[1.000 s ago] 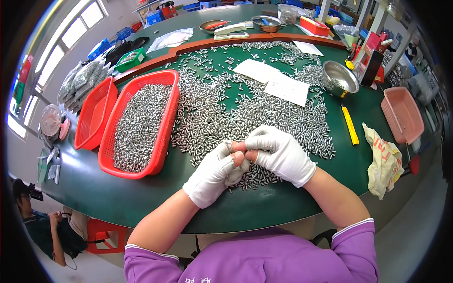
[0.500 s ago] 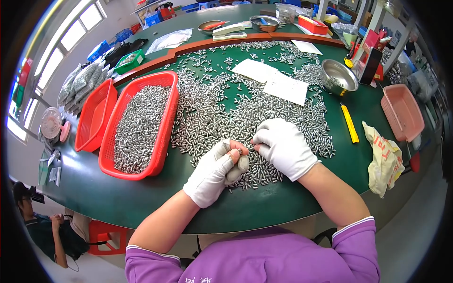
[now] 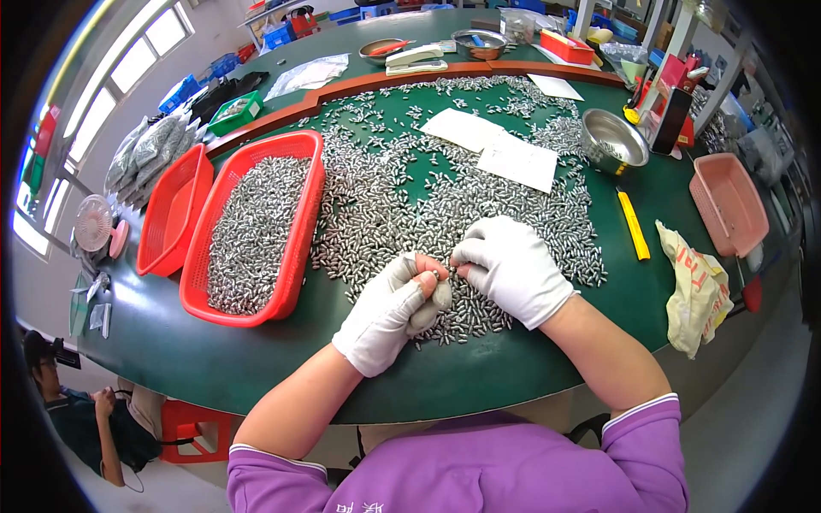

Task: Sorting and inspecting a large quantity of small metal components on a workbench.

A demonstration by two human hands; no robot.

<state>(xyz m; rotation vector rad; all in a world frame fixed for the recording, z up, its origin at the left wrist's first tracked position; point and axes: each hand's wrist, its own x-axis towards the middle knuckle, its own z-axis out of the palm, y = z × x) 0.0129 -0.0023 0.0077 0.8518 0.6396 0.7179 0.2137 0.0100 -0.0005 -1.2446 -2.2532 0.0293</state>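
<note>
Both my hands wear white gloves with bare fingertips and meet above a wide spread of small silvery metal parts (image 3: 368, 214). My left hand (image 3: 395, 301) is closed, thumb and forefinger pinching one small metal part (image 3: 437, 274). Close against it, my right hand (image 3: 509, 267) has thumb and forefinger drawn together at that part; whether it grips a piece of its own is hidden. A red plastic basket (image 3: 315, 184) heaped with the same metal parts stands left of my hands. Two white paper sheets (image 3: 518, 162) lie on the parts beyond my right hand.
A second red basket (image 3: 152, 248) stands farther left. On the right are a steel bowl (image 3: 629, 137), a yellow cutter knife (image 3: 633, 224), a pink basket (image 3: 727, 205) and a cream bag (image 3: 694, 295). A brown wooden rail (image 3: 376, 79) borders the parts. Another person (image 3: 85, 410) sits at lower left.
My right hand has shifted slightly left, its fingertips now nearer the part in my left hand. The left hand has hardly moved.
</note>
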